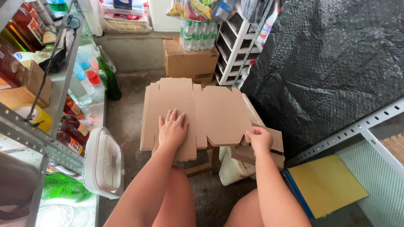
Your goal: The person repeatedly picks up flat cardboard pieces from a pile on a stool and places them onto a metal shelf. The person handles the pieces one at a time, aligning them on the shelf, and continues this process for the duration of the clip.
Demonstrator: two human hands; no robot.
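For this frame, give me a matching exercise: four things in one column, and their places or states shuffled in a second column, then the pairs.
Things:
1. left hand
2. right hand
3. green glass bottle
4. white fan

Places or states:
A. stands upright on the floor beside the shelf rack
B. lies flat, palm down, on the unfolded cardboard box blank
C. leans by the person's left knee, below the metal shelf
D. grips the right edge of the cardboard

Pairs: 1-B, 2-D, 3-A, 4-C
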